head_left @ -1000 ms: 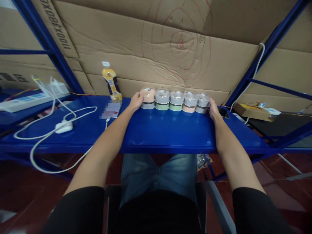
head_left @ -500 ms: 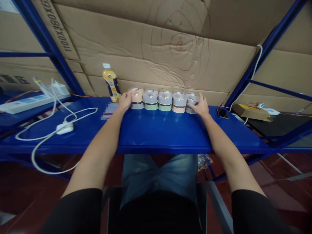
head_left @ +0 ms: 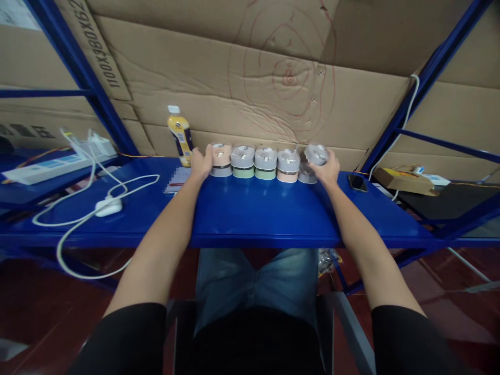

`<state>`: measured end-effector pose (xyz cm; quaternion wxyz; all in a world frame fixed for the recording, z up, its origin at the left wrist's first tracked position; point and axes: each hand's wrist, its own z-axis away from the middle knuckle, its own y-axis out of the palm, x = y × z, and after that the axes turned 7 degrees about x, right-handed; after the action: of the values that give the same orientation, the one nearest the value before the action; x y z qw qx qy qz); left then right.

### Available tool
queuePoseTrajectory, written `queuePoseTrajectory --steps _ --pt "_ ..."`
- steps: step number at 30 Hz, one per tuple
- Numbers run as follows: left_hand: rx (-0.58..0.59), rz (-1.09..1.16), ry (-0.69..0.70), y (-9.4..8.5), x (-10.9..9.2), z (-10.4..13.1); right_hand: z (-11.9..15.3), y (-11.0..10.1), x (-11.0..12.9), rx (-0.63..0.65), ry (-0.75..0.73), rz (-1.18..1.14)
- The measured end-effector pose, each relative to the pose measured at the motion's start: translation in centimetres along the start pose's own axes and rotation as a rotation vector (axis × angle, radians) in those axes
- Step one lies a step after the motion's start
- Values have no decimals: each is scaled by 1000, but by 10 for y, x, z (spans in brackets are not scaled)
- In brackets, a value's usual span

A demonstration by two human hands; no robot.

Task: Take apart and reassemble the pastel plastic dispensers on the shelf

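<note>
Container (head_left: 316, 153), gripped tilted in the right hand (head_left: 328, 167) above the row's right-end tub (head_left: 307, 176), could slip or knock the neighbouring stack (head_left: 288, 162) if pinched unevenly, while the left hand (head_left: 202, 163) touches the leftmost stack (head_left: 222, 157), its grip unclear.

Black short-sleeved top (head_left: 258, 341), faded blue jeans (head_left: 255, 286), bare forearms (head_left: 162, 224) below loose sleeves (head_left: 130, 330).

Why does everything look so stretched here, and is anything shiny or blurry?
Head view: the blue posts splay outward toward the top, probably from a wide lens and downward tilt; head view: soft pale glare lies on the blue tabletop, while the floor is dim; head view: markings on the containers are too soft to read.
</note>
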<state>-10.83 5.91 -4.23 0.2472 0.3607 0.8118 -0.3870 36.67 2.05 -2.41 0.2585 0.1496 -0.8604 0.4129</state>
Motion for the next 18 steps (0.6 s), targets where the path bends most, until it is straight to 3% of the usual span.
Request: queuePoseTrajectory --steps 3,4,6,9,13,15,18 --pt "-167 15 -49 1 -26 -2 -10 -19 -3 -132 -38 -174" --pt "-175 11 19 2 -36 -1 -11 -25 -1 -126 -78 -236" --pt "-115 23 196 10 -58 8 -7 -35 6 5 -195 -360" --pt "174 156 380 28 -82 32 15 -37 30 409 -402 -499" --pt "660 372 314 43 -89 63 52 -18 61 943 -553 -555" --pt "785 368 288 43 -86 74 65 -8 68 1064 -592 -559" --pt "804 298 279 41 -86 86 75 2 68 1069 -637 -466"
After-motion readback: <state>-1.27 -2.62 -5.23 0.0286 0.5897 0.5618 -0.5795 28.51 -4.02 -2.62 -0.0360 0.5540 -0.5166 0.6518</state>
